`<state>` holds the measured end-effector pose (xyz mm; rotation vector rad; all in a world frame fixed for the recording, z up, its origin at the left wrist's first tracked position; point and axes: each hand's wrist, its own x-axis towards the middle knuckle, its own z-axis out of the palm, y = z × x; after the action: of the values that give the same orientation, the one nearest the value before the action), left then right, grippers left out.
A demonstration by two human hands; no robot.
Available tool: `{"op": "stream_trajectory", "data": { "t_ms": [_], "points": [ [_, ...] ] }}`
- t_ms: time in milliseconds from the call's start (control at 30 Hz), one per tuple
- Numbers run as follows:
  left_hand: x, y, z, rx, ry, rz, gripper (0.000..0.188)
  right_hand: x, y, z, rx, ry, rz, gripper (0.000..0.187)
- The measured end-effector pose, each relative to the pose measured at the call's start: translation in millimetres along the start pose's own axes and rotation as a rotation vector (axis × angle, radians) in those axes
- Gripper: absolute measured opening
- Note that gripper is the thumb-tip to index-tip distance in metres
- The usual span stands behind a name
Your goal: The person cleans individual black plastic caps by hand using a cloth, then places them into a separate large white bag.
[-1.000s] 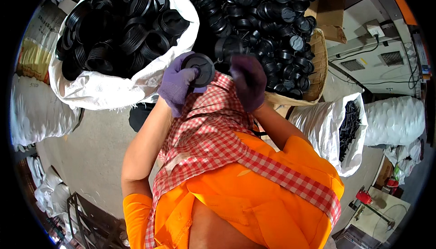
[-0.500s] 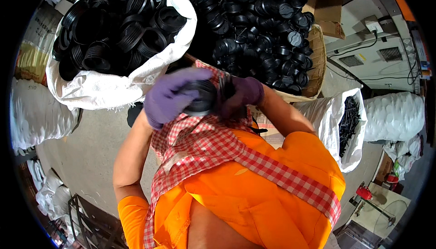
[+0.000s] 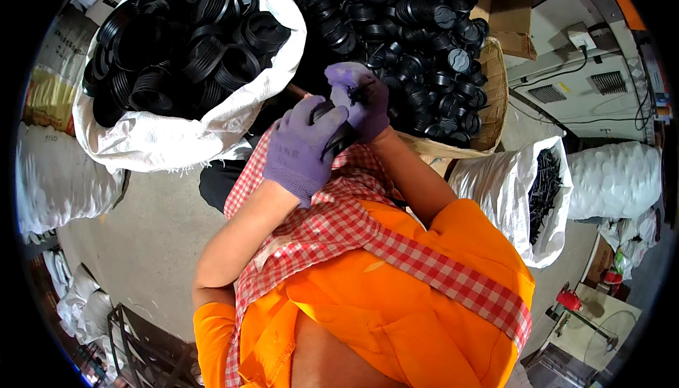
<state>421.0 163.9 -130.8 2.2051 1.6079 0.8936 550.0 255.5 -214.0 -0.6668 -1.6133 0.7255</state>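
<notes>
My left hand [image 3: 300, 146], in a purple glove, is closed round a black ribbed plastic ring part [image 3: 342, 139] in front of my chest. Its fingers cover much of the part. Touching or close beside it is my gloved right hand [image 3: 369, 108], fingers bent, with a small thin black piece [image 3: 363, 91] at its fingertips. What kind of piece this is cannot be made out. Beyond my hands lies a big heap of round black plastic caps [image 3: 424, 70]. A white woven sack [image 3: 191, 151] to the left holds larger black ribbed rings [image 3: 201, 55].
At the right stands a white sack [image 3: 488, 179] with many thin black pieces [image 3: 544, 197]. A tan basket-like container [image 3: 495, 98] edges the cap heap. More full white sacks [image 3: 64, 179] stand at the far left. A grey cabinet [image 3: 587, 91] with cables is at the upper right.
Both hands have moved; the left went right with the ribbed part, now tilted. The right hand has risen toward the cap heap and turned, so the small thin piece shows at its fingertips.
</notes>
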Motion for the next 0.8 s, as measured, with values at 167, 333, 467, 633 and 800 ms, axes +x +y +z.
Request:
{"op": "stream_trajectory", "data": {
  "t_ms": [167,333,467,633,800],
  "points": [
    [10.2,19.6,-38.5,0.272,-0.078,0.002,0.042,22.8,18.8,-15.2,-0.464,-0.05,-0.321,0.02],
    [40.2,3.1,-126.1,0.43,0.38,0.27,0.045,4.1,79.4,-91.2,-1.024,-0.762,0.468,0.025],
    [60.9,-77.8,-164.1,0.721,0.663,-0.046,0.043,-23.2,94.7,-112.7,-1.012,-1.29,0.605,0.036],
    [83.7,-146.7,-184.2,0.917,0.388,-0.15,0.06,-45.5,111.8,-124.7,-0.914,-1.3,0.741,0.035],
    [72.1,-105.6,-186.6,0.917,0.324,-0.224,0.086,-31.3,65.0,-105.1,-0.427,-0.383,0.787,0.032]
  ]
}}
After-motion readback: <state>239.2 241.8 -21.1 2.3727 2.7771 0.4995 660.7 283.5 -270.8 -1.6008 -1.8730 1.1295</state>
